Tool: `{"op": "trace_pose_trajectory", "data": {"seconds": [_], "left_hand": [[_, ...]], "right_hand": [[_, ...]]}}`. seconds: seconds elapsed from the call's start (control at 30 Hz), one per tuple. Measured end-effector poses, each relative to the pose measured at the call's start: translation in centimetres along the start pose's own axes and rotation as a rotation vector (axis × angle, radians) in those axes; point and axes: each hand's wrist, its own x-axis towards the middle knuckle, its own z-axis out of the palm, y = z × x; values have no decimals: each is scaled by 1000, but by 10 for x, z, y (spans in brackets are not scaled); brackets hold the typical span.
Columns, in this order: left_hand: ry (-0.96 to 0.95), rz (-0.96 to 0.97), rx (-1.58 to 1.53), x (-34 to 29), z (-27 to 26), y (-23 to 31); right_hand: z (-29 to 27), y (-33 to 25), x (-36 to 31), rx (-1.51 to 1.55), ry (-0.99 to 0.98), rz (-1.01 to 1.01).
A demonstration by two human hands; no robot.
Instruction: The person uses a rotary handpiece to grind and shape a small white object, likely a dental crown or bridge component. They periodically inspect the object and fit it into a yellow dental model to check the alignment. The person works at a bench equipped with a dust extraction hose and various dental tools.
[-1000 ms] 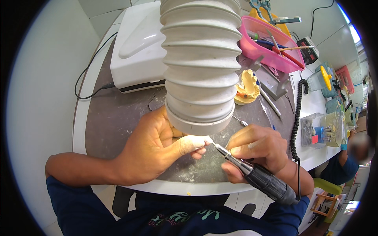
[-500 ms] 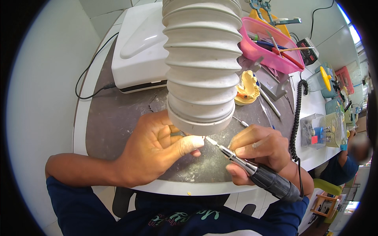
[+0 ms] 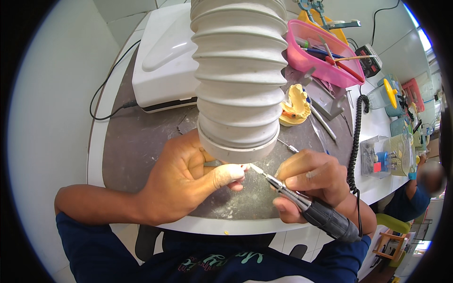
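My right hand [image 3: 311,181] is closed round a rotary handpiece [image 3: 309,207] with a black grip, a silver nose and a pale pointed bur [image 3: 256,168]. The bur's tip meets the thumb tip of my left hand [image 3: 191,177]. Thumb and fingers of that hand are pinched together, with white dust on the thumb. A small reddish bit [image 3: 245,167] shows at the thumb tip; what it belongs to is too small to make out. Over the left fingers hangs the mouth of a ribbed white suction hose [image 3: 238,85], hiding part of them.
A yellowish dental cast [image 3: 295,106] stands right of the hose, near a slim instrument [image 3: 323,122]. Behind it is a pink tray [image 3: 302,59] of tools. A white machine [image 3: 163,61] sits at the left. A coiled black cord [image 3: 357,137] runs along the right. Another person [image 3: 415,198] is far right.
The hose appears slightly further left and lower in the picture. Both hands keep their places, with only a slight shift of the handpiece and left fingertips.
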Motion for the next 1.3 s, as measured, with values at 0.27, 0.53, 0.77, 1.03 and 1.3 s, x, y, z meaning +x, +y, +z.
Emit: {"op": "trace_pose_trajectory", "data": {"seconds": [0.27, 0.53, 0.77, 1.03, 1.3], "left_hand": [[32, 14, -45, 2, 6, 2], [-30, 9, -22, 1, 1, -1], [-17, 3, -6, 1, 2, 1], [6, -3, 14, 2, 1, 2], [-31, 12, 82, 0, -1, 2]], "right_hand": [[0, 1, 3, -26, -25, -34], [2, 1, 4, -13, -34, -57], [-1, -1, 6, -20, -57, -48], [-1, 0, 3, 5, -22, -36], [-1, 1, -2, 9, 6, 21]]}}
